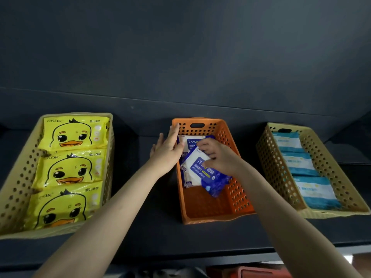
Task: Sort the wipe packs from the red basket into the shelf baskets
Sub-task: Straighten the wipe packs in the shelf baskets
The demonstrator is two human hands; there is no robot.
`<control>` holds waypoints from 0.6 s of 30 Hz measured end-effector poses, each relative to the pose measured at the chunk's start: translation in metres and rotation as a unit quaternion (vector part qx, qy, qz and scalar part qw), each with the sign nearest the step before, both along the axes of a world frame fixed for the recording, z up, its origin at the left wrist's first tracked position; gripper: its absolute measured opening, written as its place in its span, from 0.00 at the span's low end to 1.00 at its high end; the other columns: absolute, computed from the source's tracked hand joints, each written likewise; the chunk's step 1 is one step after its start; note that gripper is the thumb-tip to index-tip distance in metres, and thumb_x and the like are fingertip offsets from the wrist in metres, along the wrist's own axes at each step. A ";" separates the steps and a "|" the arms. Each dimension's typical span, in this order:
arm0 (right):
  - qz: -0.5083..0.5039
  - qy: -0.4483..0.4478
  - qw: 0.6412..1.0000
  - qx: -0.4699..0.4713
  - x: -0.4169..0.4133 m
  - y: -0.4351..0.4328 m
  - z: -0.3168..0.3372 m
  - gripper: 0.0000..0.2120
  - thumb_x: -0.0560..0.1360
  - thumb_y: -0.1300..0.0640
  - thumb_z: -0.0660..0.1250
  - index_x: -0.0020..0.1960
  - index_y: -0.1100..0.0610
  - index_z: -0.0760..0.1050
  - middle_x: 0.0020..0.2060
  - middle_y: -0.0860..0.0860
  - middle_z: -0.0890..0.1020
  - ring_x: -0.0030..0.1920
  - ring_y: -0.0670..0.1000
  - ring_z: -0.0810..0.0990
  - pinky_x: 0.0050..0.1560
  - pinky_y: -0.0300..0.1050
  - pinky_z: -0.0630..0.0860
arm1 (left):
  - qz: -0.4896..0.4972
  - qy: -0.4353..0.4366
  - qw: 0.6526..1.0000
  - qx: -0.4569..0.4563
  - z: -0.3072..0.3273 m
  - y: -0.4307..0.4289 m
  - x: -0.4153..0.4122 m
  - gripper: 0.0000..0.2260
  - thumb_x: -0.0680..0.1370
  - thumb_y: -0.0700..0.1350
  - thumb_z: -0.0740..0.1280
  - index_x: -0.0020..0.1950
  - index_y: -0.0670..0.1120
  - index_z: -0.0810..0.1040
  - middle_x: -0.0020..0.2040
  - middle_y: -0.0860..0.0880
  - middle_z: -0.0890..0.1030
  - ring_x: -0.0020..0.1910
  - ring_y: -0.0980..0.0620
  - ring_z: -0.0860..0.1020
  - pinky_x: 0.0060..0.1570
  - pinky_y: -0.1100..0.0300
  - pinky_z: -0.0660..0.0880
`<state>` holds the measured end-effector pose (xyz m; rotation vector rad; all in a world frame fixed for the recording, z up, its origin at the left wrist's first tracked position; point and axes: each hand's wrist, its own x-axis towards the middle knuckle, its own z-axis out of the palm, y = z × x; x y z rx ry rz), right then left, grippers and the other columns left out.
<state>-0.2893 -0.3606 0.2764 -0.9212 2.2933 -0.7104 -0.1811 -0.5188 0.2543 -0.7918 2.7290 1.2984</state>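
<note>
An orange basket (208, 214) stands in the middle of the dark shelf. Inside it lies a blue-and-white alcohol wipe pack (204, 177), tilted over another such pack (190, 142) at the back. My right hand (218, 155) is inside the basket, fingers curled on the top pack's upper edge. My left hand (167, 151) rests with straight fingers against the basket's left wall. The red basket (251, 272) shows only as a rim at the bottom edge.
A beige basket (18, 189) on the left holds three yellow duck-print wipe packs (68, 173). A beige basket (325, 214) on the right holds three light-blue packs (301, 164). A dark wall closes the shelf behind.
</note>
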 end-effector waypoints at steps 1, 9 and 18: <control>0.033 0.015 0.999 0.013 -0.002 -0.002 0.003 0.29 0.73 0.64 0.70 0.69 0.48 0.66 0.66 0.46 0.74 0.62 0.44 0.75 0.45 0.34 0.76 | 0.002 0.001 1.000 0.005 0.001 0.001 0.000 0.26 0.83 0.59 0.48 0.77 0.63 0.38 0.79 0.58 0.42 0.78 0.47 0.40 0.74 0.41 0.41; -0.039 0.112 0.992 0.054 0.021 0.006 -0.016 0.25 0.74 0.56 0.71 0.69 0.51 0.68 0.63 0.49 0.75 0.60 0.48 0.75 0.56 0.45 0.77 | 0.009 0.021 0.998 0.056 -0.002 -0.001 0.002 0.26 0.83 0.58 0.50 0.77 0.64 0.40 0.80 0.57 0.45 0.78 0.47 0.40 0.74 0.39 0.42; -0.024 0.066 0.997 -0.019 0.002 -0.001 0.015 0.17 0.74 0.63 0.69 0.60 0.49 0.76 0.47 0.42 0.77 0.48 0.41 0.77 0.44 0.31 0.72 | 0.015 0.025 0.998 0.056 -0.006 -0.002 0.001 0.25 0.82 0.59 0.49 0.77 0.65 0.42 0.80 0.57 0.46 0.78 0.48 0.41 0.74 0.40 0.41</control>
